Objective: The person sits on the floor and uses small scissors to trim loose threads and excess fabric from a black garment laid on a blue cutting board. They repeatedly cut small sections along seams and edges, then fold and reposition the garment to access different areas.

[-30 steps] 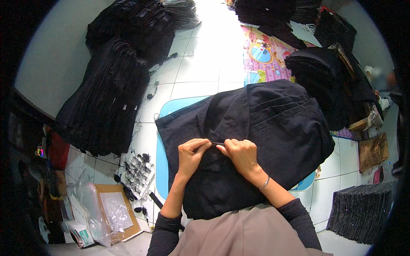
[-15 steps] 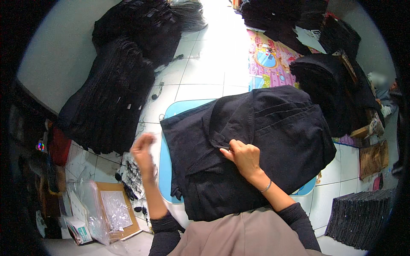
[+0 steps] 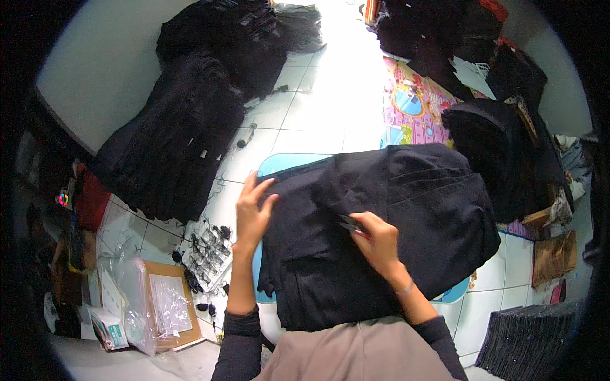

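A pile of black fabric garments (image 3: pixel 432 216) with stitched seams lies over a low light-blue table (image 3: pixel 279 162) in front of me. Over the middle of the cloth, my right hand (image 3: pixel 379 241) is closed around small dark thread snips (image 3: pixel 347 222), whose narrow tips point left; the rest of them is hidden in the palm. My left hand (image 3: pixel 253 213) is at the left edge of the top garment, with thumb and fingers apart. Its fingertips reach the cloth near the table's far-left corner; I cannot tell whether they press on it.
Tall stacks of black cloth (image 3: pixel 184 120) stand at the left, with more black cloth (image 3: pixel 486 136) at the right. Thread scraps (image 3: pixel 206 251) litter the tiled floor. A plastic-wrapped cardboard piece (image 3: pixel 168 308) lies lower left, a dark folded stack (image 3: pixel 524 340) lower right. A colourful mat (image 3: pixel 416 105) lies beyond.
My left hand has moved right and up from beside the table to the garment's left edge. The right hand has turned, showing the snips' tips; the cloth fold beneath it lies flatter. The view has shifted slightly.
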`<control>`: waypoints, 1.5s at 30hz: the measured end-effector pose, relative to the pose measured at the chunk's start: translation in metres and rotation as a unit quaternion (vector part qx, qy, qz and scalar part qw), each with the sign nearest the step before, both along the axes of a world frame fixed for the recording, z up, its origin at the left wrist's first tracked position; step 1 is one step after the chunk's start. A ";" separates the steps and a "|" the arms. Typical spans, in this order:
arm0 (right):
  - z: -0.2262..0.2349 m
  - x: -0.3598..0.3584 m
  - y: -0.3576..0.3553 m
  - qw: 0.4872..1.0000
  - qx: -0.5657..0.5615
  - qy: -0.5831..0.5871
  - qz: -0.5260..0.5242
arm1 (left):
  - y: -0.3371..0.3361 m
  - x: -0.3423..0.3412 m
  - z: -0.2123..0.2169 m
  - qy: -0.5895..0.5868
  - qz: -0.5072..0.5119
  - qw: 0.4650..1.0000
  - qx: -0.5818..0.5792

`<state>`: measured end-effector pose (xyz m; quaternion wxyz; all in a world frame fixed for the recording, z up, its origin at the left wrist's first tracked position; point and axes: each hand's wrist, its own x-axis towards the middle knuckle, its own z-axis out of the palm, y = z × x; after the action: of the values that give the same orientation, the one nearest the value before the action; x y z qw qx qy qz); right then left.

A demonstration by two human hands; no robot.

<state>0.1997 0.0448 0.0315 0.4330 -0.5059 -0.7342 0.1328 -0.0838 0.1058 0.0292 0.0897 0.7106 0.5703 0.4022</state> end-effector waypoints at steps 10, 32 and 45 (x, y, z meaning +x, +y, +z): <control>0.060 0.055 -0.027 0.946 0.126 0.284 -0.096 | 0.044 -0.034 -0.061 -0.333 0.156 0.916 -0.160; -0.019 -0.121 0.162 0.975 -0.042 -0.181 0.119 | 0.049 -0.020 -0.074 -0.277 0.286 0.917 0.037; 0.003 0.032 0.001 0.948 -0.261 0.121 -0.134 | 0.024 0.031 -0.006 -0.175 0.057 0.983 0.014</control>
<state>0.2317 0.0455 0.0346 0.3850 -0.6749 -0.5416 0.3208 -0.0524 0.1294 0.0235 0.1546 0.5969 0.5796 0.5327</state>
